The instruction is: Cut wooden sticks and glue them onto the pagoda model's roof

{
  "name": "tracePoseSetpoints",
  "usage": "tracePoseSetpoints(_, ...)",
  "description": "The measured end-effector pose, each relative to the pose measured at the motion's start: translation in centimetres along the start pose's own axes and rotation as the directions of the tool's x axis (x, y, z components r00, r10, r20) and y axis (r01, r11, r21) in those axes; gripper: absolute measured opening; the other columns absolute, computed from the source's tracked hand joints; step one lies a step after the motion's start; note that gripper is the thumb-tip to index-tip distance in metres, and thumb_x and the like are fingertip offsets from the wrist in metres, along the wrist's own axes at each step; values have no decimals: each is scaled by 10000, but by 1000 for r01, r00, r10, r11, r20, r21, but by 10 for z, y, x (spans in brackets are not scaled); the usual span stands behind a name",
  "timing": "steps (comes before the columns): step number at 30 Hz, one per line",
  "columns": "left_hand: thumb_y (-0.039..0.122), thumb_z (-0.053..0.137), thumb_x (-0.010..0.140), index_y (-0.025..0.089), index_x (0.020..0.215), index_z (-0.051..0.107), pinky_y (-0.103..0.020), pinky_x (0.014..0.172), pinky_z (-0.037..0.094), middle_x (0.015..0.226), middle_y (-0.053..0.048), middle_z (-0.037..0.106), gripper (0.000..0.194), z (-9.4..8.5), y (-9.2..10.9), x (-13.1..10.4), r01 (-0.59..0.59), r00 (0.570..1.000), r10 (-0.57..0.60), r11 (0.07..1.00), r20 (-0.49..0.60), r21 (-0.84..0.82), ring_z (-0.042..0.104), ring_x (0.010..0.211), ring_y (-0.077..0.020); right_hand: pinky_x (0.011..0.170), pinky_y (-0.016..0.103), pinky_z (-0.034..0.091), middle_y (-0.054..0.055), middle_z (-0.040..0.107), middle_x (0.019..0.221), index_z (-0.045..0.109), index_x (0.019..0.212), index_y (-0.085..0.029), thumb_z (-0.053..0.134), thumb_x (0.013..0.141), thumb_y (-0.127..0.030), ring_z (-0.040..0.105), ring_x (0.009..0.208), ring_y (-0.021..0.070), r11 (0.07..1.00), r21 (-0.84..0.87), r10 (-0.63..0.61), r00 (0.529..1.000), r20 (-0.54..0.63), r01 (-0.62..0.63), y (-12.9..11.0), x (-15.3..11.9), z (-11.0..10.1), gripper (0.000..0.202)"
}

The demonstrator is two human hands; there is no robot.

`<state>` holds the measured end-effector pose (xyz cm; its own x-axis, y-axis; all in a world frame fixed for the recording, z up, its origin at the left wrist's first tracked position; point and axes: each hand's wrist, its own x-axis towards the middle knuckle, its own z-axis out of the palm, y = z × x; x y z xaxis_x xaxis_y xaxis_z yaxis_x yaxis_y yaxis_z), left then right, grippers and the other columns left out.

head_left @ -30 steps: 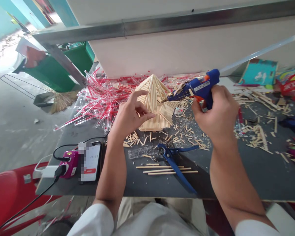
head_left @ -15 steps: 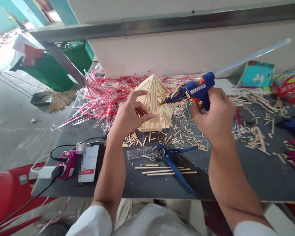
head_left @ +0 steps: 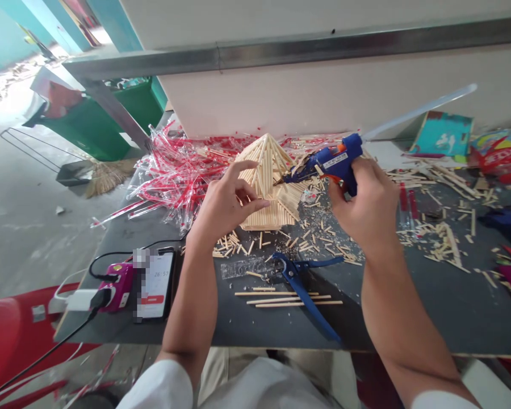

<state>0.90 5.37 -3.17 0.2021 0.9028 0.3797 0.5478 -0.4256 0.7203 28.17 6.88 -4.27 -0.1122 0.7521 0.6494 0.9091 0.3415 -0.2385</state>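
A small house-like model (head_left: 266, 217) made of pale wooden sticks, with a pointed roof, stands on the dark table. My left hand (head_left: 226, 201) is curled about its left side, the index finger by the roof and the thumb across the front. In my right hand (head_left: 371, 199) is a blue hot glue gun (head_left: 338, 159), with fingers wrapped around its handle. Its nozzle points left into the right side of the model, under the roof; whether the tip touches is hard to see. A long clear glue stick (head_left: 426, 109) juts from its back.
Blue-handled cutters (head_left: 296, 278) lie in front of the model beside several loose sticks (head_left: 289, 299) and a clear ruler (head_left: 242, 268). A phone (head_left: 156, 284) and a pink power adapter (head_left: 118, 287) sit left. Red-and-clear plastic wrappers (head_left: 174, 170) heap behind; stick offcuts (head_left: 447, 244) litter the right.
My right hand has brought the glue gun slightly left and down, its nozzle further in against the model. My left hand keeps its place at the model. The whole view has shifted slightly.
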Motion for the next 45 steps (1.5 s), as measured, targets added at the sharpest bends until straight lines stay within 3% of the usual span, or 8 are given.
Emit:
tracePoseSetpoints(9, 358, 826, 824, 247, 1363, 528, -310, 694, 576, 804, 39, 727, 626, -1, -1, 1, -1, 1000, 1, 1000, 6, 10, 694, 667, -148, 781, 418, 530, 130, 688, 1059, 611, 1138, -201, 578, 908, -233, 679, 964, 298, 1000, 20, -12, 1000, 7, 12, 0, 0, -1, 235)
tracePoseSetpoints(21, 362, 838, 817, 264, 1352, 548, -300, 688, 577, 799, 45, 736, 616, -2, -2, 1, 3, 1000, -3, 1000, -10, 20, 684, 667, -141, 755, 392, 507, 111, 696, 1004, 612, 1141, -199, 598, 912, -259, 665, 881, 270, 996, 54, -68, 997, 46, 65, 8, 1, -2, 237)
tracePoseSetpoints(29, 377, 835, 815, 260, 1363, 551, -311, 686, 581, 805, 30, 739, 629, -4, 1, 2, 35, 999, -35, 999, 10, 8, 684, 656, -151, 789, 411, 519, 114, 688, 1009, 613, 1089, -214, 584, 908, -292, 665, 947, 290, 998, 65, -8, 999, 54, 4, 6, 2, -1, 199)
tracePoseSetpoints(45, 379, 834, 818, 260, 1346, 550, -296, 684, 572, 783, 39, 742, 610, -2, 1, 1, 28, 1000, -28, 1000, 0, -2, 671, 652, -139, 726, 409, 516, 108, 683, 891, 597, 989, -224, 604, 917, -339, 682, 876, 301, 994, 49, 98, 995, -34, -96, 2, 3, 10, 136)
